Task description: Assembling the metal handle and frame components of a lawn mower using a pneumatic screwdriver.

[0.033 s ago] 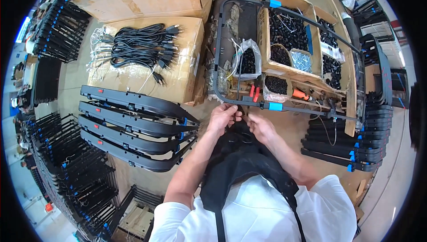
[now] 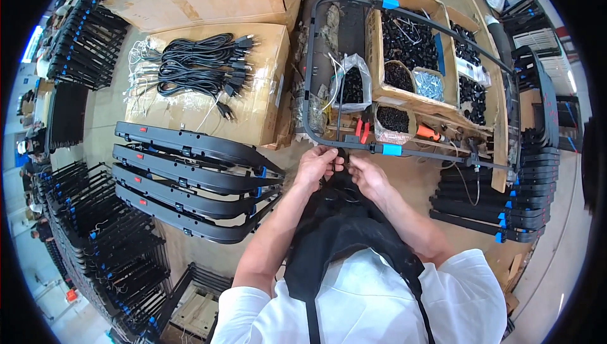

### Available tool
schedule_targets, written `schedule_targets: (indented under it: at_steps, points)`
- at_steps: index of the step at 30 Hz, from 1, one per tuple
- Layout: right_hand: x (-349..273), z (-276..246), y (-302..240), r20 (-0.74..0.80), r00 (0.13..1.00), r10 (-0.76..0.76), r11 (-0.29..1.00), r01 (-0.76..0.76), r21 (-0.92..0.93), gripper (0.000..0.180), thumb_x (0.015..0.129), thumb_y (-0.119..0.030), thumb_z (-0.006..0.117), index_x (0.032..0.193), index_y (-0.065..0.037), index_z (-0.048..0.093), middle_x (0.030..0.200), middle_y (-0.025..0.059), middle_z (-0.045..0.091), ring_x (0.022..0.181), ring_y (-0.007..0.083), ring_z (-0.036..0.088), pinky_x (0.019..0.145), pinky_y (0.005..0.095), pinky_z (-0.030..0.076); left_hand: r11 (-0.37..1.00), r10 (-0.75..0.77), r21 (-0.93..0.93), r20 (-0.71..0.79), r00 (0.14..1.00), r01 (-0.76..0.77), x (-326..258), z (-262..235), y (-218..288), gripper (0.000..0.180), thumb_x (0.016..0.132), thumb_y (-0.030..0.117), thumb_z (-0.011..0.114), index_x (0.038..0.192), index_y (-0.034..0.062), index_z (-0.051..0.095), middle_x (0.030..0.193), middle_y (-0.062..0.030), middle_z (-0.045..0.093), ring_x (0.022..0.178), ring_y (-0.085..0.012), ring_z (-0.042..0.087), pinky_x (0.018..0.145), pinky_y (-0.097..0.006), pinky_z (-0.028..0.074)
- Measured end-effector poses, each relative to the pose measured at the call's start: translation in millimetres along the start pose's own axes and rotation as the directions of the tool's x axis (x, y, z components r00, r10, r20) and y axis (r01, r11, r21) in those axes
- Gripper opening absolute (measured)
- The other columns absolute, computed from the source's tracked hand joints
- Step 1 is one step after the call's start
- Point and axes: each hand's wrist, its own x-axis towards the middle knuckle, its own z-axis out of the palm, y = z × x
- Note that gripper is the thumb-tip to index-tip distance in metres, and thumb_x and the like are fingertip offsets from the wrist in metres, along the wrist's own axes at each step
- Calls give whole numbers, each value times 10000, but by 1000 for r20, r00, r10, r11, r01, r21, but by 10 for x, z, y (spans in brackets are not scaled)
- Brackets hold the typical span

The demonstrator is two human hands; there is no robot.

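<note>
A black tubular frame with blue tape marks lies over the workbench in front of me. Both hands meet at its near bar. My left hand and my right hand pinch a small black part against that bar, fingers closed on it. The part is mostly hidden by my fingertips. A black apron hangs below my forearms.
Cardboard boxes of small black parts, a bag of silver screws, red pliers and an orange-handled tool sit behind the bar. Black power cables lie on a carton at left. Long black panels are stacked beside me, more black frames at right.
</note>
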Motion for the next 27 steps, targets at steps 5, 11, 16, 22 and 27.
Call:
schedule_targets:
  at_steps: [5,11,16,22,27]
  points:
    - [405,169,108,128,991,-39,989,19,148,102,1025,-250,702,1051,-151,706,919,-37,686,831,118,619,770,300,460,997,-40,63,27,999,38,24,-32,36,200,1057,268,653,1124,81,673,955,-36,766,776,-128,716,671,-259,524]
    - [282,222,60,149,975,-167,986,167,13,177,1032,-211,690,1133,-75,743,962,9,718,890,147,655,848,314,513,996,-23,81,0,1000,23,-24,-7,43,216,1056,291,659,1019,85,710,898,-25,761,746,-111,700,656,-250,510]
    - [-11,263,-131,203,932,-302,844,360,-397,398,1033,-202,635,1358,23,682,1128,142,767,1020,260,727,967,343,559,978,36,207,-42,998,-27,-163,-11,0,267,1051,292,664,958,53,739,867,-34,762,721,-119,697,632,-257,499]
    - [-627,909,-803,718,563,-409,-337,638,-692,264,971,-122,593,1188,-63,732,1115,162,721,1050,352,708,860,425,581,924,310,259,-81,947,-280,-151,-150,-438,234,1061,220,650,1146,10,712,837,-11,692,701,-66,589,648,-268,499]
    - [-212,1184,-780,714,687,132,-766,528,-366,191,911,-117,594,1073,-45,665,1085,147,723,979,315,753,789,444,603,799,542,372,-102,834,-473,-286,-137,-549,263,1053,208,600,1205,4,667,946,-113,718,870,-199,673,830,-371,544]
